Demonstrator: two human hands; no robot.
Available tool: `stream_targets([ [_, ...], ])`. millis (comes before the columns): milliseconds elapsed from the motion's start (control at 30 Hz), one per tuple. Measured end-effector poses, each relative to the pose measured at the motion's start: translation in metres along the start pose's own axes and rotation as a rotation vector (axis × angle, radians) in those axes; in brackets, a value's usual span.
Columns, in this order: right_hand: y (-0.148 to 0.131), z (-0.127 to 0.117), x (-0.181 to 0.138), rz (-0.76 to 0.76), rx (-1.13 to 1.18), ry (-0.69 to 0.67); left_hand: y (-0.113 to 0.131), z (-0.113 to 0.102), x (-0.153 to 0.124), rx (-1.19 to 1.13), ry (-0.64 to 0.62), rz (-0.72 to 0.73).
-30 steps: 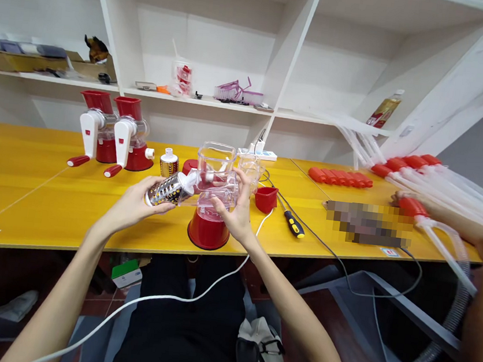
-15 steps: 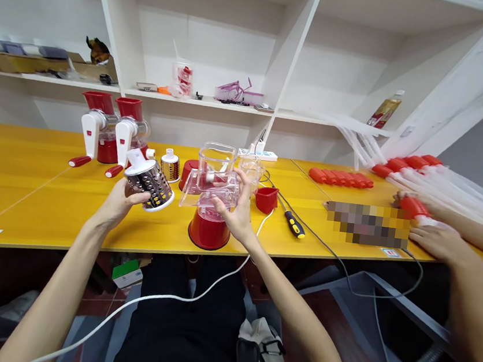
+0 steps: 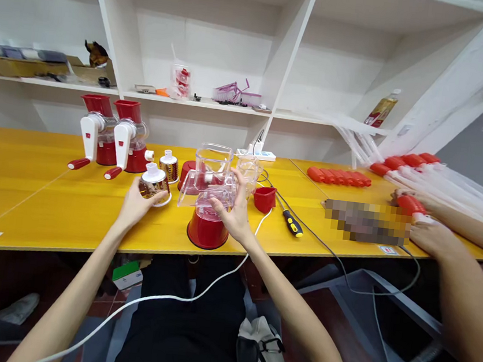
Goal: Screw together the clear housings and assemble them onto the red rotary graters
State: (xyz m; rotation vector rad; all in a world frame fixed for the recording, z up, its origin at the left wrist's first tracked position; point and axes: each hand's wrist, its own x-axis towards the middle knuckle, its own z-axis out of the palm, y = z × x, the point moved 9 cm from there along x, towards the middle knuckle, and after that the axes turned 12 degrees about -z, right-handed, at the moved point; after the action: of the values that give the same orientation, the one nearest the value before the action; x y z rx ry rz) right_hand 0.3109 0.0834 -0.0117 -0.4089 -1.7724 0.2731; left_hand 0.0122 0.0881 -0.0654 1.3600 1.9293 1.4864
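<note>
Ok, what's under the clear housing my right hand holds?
A red base, standing on the yellow table. What lies beneath that base is covered and can't be seen.

Busy shelf (image 3: 142, 96) ahead of me, clear tubes (image 3: 441, 186) with red ends off to my right!
And up there I spot a bottle (image 3: 382, 109) with a red label, purple plastic pieces (image 3: 233, 92) farther left; down on my table (image 3: 47, 199), a white power strip (image 3: 267, 156) at the back, a black-and-yellow screwdriver (image 3: 293, 224) lying nearer me, a row of red ribbed pieces (image 3: 338, 177) beyond it, to the right!
</note>
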Motion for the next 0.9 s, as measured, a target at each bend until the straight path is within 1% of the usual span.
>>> stream_targets([
  [100, 0.0, 0.001, 0.0, 0.008, -0.003, -0.015, -0.005, 0.016, 0.014, 0.199, -0.038, 0.007],
  [200, 0.0, 0.002, 0.0, 0.022, 0.001, -0.027, -0.002, 0.027, 0.026, 0.252, -0.096, 0.029],
  [267, 0.0, 0.003, 0.0, 0.028, 0.013, -0.032, 0.0, 0.031, 0.031, 0.271, -0.112, 0.031],
  [367, 0.0, 0.005, 0.001, 0.035, 0.04, -0.042, 0.0, 0.031, 0.033, 0.344, -0.074, 0.019],
  [467, 0.001, 0.006, 0.003, 0.049, 0.083, -0.063, 0.004, 0.031, 0.032, 0.501, -0.026, 0.03],
  [567, 0.003, 0.007, 0.004, 0.078, 0.13, -0.078, 0.008, 0.033, 0.034, 0.555, -0.036, 0.045],
  [667, 0.007, 0.009, 0.003, 0.124, 0.177, -0.087, 0.008, 0.033, 0.037, 0.531, -0.045, 0.037],
  [733, 0.01, 0.012, 0.001, 0.161, 0.21, -0.097, 0.007, 0.029, 0.038, 0.476, -0.005, 0.022],
  [833, 0.014, 0.016, -0.002, 0.21, 0.256, -0.121, 0.017, 0.012, 0.027, 0.217, 0.135, 0.029],
  [900, 0.016, 0.018, -0.003, 0.237, 0.285, -0.142, 0.034, 0.001, 0.009, 0.017, 0.207, 0.067],
])
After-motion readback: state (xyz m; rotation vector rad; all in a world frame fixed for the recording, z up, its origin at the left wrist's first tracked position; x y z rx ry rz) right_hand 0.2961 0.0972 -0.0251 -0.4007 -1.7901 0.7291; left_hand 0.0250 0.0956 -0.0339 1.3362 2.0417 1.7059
